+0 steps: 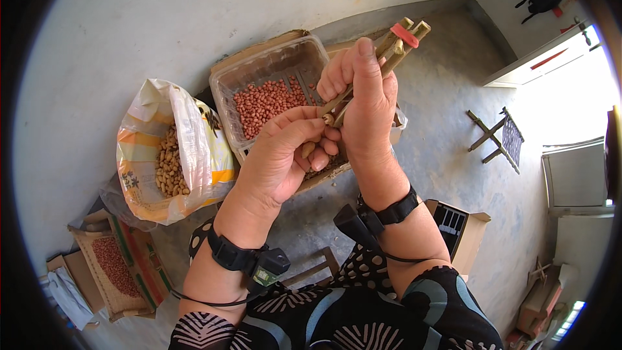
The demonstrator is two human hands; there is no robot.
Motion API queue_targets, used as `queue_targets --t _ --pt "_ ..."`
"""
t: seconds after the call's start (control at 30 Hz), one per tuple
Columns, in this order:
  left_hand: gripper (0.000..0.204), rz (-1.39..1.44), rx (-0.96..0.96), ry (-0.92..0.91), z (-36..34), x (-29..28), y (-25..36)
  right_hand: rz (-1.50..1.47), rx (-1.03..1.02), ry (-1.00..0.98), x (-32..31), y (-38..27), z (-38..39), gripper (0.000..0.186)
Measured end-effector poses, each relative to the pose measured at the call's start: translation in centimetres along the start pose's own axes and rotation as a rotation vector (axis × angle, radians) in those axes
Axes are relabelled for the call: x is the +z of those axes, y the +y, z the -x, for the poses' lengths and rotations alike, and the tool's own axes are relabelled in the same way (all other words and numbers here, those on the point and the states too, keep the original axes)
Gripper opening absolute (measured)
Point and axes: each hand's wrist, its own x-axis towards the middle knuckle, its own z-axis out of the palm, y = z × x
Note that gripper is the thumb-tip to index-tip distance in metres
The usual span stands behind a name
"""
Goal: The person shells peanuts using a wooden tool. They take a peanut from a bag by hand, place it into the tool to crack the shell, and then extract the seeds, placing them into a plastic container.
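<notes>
My right hand [366, 91] is wrapped round a tool of thin wooden sticks [396, 58], bound near the upper end with a red band [405, 35]. Its lower ends come down to my left hand [275, 155]. There, thumb and forefinger pinch an unshelled peanut [328, 118] against the stick tips. More unshelled peanuts [308, 150] sit in the curled fingers of that hand. Just beyond both hands is a clear plastic tub [223, 84] with red-skinned peanut kernels [265, 104] inside. My right hand covers part of its right side.
Left of the tub stands a plastic bag [201, 149] of unshelled peanuts [171, 162]. At lower left, a box [129, 246] holds more red kernels. A folding stool [502, 139] stands on the floor at right. An open carton [476, 240] is beside my right elbow.
</notes>
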Motion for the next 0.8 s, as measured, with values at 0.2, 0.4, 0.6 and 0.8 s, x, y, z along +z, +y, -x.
queue_targets --t 0.2,0.4,0.6,0.8 --pt "0.013 -0.017 -0.011 -0.009 0.05 0.06 0.16 0.094 -0.036 -0.047 0.28 -0.38 0.30 0.040" --pt "0.012 -0.059 -0.026 -0.002 0.01 -0.09 0.31 0.055 -0.030 -0.096 0.12 -0.41 0.36 0.041" --pt "0.010 0.016 -0.037 -0.022 -0.21 -0.30 -0.07 0.014 0.000 -0.067 0.07 -0.54 0.32 0.042" --pt "0.011 0.062 -0.022 -0.002 -0.39 -0.11 -0.52 -0.115 0.035 -0.003 0.03 -0.29 0.08 0.043"
